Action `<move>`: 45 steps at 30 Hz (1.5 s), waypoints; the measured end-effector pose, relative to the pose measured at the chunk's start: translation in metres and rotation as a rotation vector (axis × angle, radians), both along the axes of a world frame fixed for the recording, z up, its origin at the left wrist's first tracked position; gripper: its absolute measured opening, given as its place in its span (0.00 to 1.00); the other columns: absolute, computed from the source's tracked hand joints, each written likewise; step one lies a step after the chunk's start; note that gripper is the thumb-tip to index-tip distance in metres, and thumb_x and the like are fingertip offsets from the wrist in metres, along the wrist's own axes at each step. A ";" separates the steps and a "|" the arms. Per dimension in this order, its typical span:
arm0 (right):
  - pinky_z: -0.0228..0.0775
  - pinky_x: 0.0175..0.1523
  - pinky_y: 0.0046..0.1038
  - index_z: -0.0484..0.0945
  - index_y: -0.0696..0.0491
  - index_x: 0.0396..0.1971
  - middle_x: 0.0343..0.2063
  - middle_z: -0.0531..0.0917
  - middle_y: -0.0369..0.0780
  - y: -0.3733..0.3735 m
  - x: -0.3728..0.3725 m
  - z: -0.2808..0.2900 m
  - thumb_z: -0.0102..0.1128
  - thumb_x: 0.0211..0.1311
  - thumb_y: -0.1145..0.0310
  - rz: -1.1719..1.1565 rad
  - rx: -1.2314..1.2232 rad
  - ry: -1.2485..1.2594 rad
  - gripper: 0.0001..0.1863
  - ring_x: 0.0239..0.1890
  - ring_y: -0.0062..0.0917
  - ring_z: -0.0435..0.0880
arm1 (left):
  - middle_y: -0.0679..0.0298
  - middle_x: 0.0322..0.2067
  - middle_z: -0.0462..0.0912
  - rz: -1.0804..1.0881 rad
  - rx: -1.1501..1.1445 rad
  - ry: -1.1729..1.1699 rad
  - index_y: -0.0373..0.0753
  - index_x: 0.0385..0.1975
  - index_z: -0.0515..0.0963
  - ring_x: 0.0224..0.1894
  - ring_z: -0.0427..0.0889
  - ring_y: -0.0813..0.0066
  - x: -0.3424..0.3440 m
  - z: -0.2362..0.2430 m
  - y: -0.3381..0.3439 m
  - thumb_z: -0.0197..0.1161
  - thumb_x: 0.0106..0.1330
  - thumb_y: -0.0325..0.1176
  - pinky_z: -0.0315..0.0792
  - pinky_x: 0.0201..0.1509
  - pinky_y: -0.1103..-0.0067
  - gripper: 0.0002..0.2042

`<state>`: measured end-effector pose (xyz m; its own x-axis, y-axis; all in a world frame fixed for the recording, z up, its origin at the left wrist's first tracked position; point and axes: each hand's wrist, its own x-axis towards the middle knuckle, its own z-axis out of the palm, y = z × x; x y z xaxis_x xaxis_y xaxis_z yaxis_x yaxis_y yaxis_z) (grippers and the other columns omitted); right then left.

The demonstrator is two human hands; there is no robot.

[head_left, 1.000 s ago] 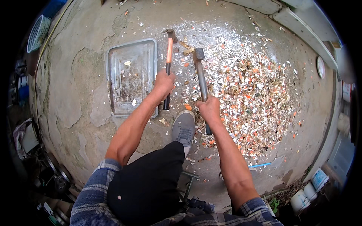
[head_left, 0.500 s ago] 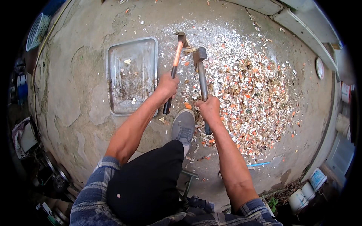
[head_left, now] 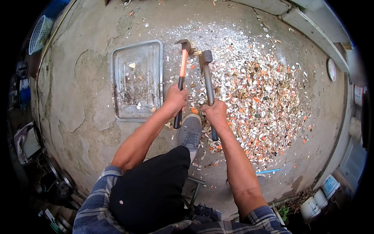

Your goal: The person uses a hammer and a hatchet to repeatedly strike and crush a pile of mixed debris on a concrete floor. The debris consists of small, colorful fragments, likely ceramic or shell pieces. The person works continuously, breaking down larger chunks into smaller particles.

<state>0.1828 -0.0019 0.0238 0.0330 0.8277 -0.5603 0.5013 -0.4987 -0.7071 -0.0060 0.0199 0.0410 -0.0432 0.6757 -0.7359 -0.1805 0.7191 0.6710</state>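
where the concrete floor (head_left: 78, 97) is cracked and stained, a shallow metal tray (head_left: 137, 80) lies flat to the left of the hands, holding only a few pale chips and some grime. a wide spread of broken shell-like fragments (head_left: 257, 89), white with orange and pink bits, covers the floor to the right and ahead, thickest just beyond the tool heads and thinning toward the edges. a grey shoe (head_left: 190, 130) sits between the two forearms, below the hands, with the black-clad knee (head_left: 152, 191) under it. a blue stick (head_left: 268, 171) lies on the floor near the right forearm, a white basket (head_left: 39, 32) stands at the upper left rim, and white tubs (head_left: 319, 197) sit at the lower right.

the left hand (head_left: 175, 99) has its fingers wrapped tight around the black grip of an orange-handled hammer (head_left: 182, 66); its dark head points up and away, at the near edge of the fragments, just right of the tray's corner. the right hand (head_left: 215, 113) is clenched around the shaft of a grey metal hammer (head_left: 207, 78), whose dull, blocky head lies just beside the other head, close but whether touching cannot be told. both handles run nearly parallel, their butt ends sticking out below the fists toward the shoe. plaid sleeves (head_left: 97, 206) are rolled at both elbows
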 end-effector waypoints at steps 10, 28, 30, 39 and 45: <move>0.75 0.34 0.39 0.80 0.65 0.28 0.19 0.82 0.51 0.015 0.013 0.016 0.68 0.49 0.71 0.024 0.069 -0.067 0.12 0.22 0.37 0.83 | 0.52 0.24 0.81 -0.293 0.187 0.502 0.33 0.37 0.74 0.20 0.81 0.60 -0.010 -0.071 -0.011 0.59 0.66 0.29 0.74 0.27 0.64 0.06; 0.79 0.46 0.48 0.84 0.68 0.32 0.29 0.85 0.62 0.072 -0.003 0.009 0.63 0.51 0.71 0.194 0.136 -0.324 0.14 0.35 0.55 0.88 | 0.51 0.25 0.78 -0.377 0.264 0.681 0.33 0.33 0.73 0.31 0.81 0.52 -0.018 -0.069 -0.014 0.61 0.62 0.30 0.73 0.40 0.60 0.07; 0.79 0.45 0.47 0.84 0.68 0.32 0.28 0.85 0.62 0.073 -0.005 0.037 0.63 0.51 0.71 0.148 0.192 -0.283 0.14 0.35 0.55 0.88 | 0.52 0.25 0.78 -0.347 0.261 0.667 0.34 0.33 0.73 0.31 0.80 0.53 -0.025 -0.076 -0.014 0.61 0.62 0.30 0.73 0.40 0.60 0.07; 0.79 0.47 0.46 0.82 0.67 0.37 0.28 0.85 0.60 0.065 -0.015 0.025 0.64 0.53 0.72 0.066 0.265 -0.138 0.15 0.37 0.53 0.88 | 0.40 0.28 0.82 -0.366 0.308 0.636 0.27 0.35 0.75 0.36 0.84 0.38 -0.009 -0.069 -0.011 0.61 0.62 0.31 0.74 0.43 0.55 0.11; 0.79 0.47 0.48 0.84 0.68 0.35 0.29 0.85 0.61 0.074 -0.010 0.028 0.65 0.51 0.71 0.211 0.160 -0.318 0.15 0.37 0.56 0.88 | 0.41 0.28 0.82 -0.353 0.324 0.672 0.28 0.34 0.75 0.36 0.83 0.38 -0.019 -0.079 -0.018 0.61 0.62 0.31 0.74 0.43 0.54 0.10</move>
<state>0.1727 0.0724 0.0522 0.0037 0.9106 -0.4132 0.7866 -0.2578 -0.5611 -0.0248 0.0018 -0.0380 -0.1496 0.9065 -0.3948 0.5339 0.4101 0.7394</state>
